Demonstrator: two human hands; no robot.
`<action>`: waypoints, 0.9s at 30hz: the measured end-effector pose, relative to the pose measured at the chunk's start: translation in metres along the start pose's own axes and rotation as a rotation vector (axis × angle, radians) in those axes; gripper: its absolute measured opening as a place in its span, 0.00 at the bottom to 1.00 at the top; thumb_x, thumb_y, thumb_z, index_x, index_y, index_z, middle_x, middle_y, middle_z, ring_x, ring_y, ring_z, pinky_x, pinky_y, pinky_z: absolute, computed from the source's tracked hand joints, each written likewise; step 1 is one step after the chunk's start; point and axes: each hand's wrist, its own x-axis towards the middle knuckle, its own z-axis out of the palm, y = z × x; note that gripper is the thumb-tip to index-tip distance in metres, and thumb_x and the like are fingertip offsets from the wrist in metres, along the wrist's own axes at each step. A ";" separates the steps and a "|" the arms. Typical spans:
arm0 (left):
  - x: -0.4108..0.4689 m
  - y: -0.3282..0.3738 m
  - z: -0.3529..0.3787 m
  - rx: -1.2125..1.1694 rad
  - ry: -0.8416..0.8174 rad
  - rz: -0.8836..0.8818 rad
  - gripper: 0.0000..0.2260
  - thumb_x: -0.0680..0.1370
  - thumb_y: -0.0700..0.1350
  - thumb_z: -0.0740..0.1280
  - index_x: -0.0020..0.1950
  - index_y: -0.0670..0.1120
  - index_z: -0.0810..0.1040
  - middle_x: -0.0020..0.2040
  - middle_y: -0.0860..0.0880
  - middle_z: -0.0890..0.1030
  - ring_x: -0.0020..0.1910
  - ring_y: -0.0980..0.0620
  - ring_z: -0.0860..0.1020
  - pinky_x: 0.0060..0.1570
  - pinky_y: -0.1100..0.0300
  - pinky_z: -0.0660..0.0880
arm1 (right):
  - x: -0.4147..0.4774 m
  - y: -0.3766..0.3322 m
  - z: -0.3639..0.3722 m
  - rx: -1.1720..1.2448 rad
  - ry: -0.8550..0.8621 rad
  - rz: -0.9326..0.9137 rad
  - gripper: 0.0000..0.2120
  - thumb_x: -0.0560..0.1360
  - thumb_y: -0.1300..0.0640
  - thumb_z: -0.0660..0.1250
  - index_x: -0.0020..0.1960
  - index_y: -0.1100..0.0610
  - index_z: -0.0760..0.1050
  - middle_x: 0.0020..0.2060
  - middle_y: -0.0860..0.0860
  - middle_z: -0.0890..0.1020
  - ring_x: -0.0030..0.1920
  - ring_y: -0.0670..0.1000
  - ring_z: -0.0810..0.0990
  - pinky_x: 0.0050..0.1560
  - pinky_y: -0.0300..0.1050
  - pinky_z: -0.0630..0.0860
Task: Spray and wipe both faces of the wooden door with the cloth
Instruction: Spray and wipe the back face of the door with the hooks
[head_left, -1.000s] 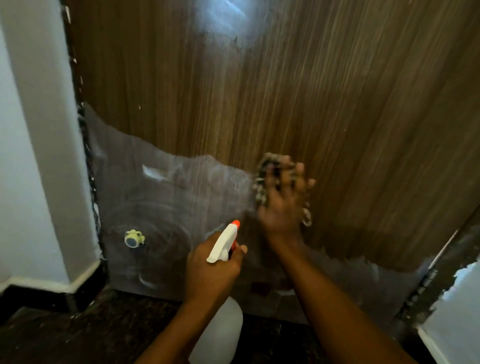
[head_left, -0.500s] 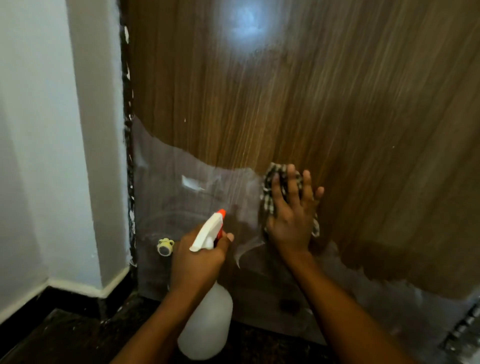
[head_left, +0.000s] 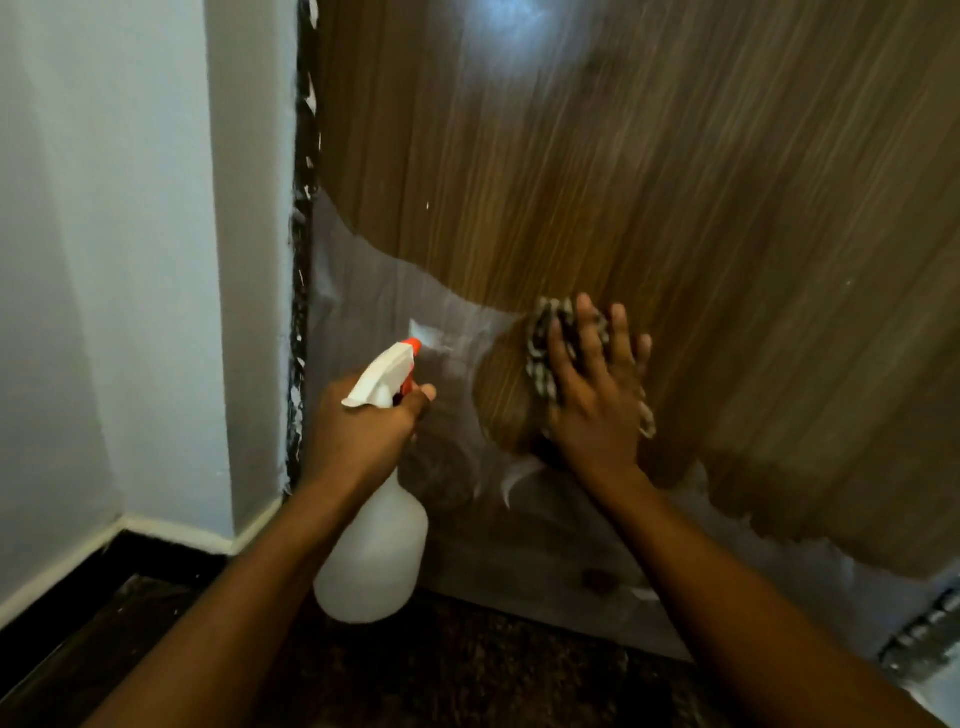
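The brown wooden door (head_left: 649, 171) fills the upper right, with a torn clear plastic film (head_left: 363, 291) over its lower part. My right hand (head_left: 592, 405) lies flat with straight fingers on a dark checked cloth (head_left: 543, 338), pressing it against the door low down. My left hand (head_left: 363, 431) grips the neck of a white spray bottle (head_left: 376, 551) with an orange nozzle, held just left of the cloth and pointing at the door.
A white wall (head_left: 130, 260) and its corner stand to the left, with a white skirting along the bottom. A rough dark door frame edge (head_left: 304, 260) runs between wall and door. Dark speckled floor (head_left: 467, 670) lies below.
The view has shifted so the door and wall sit further right. My right hand with the cloth stays low on the door and now slants left. The small door stopper is hidden behind my left hand.
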 end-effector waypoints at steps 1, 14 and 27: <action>0.003 0.001 -0.009 -0.005 0.022 0.008 0.15 0.71 0.49 0.73 0.55 0.46 0.78 0.50 0.40 0.82 0.48 0.42 0.81 0.53 0.46 0.78 | 0.024 -0.025 0.002 0.032 0.004 -0.032 0.28 0.80 0.48 0.61 0.79 0.51 0.62 0.79 0.55 0.58 0.79 0.63 0.53 0.76 0.66 0.47; -0.001 -0.038 -0.039 0.126 0.105 0.002 0.25 0.71 0.52 0.72 0.64 0.45 0.73 0.54 0.46 0.79 0.46 0.50 0.76 0.47 0.60 0.73 | 0.000 -0.029 0.005 -0.056 -0.097 -0.455 0.28 0.80 0.48 0.62 0.79 0.51 0.61 0.79 0.53 0.60 0.79 0.59 0.57 0.76 0.61 0.54; 0.016 -0.044 -0.062 0.109 0.196 0.027 0.22 0.72 0.49 0.72 0.64 0.44 0.74 0.54 0.46 0.79 0.47 0.50 0.76 0.46 0.66 0.72 | 0.019 -0.094 0.041 -0.107 -0.206 -0.867 0.28 0.80 0.51 0.56 0.80 0.53 0.59 0.79 0.54 0.58 0.79 0.60 0.55 0.77 0.59 0.51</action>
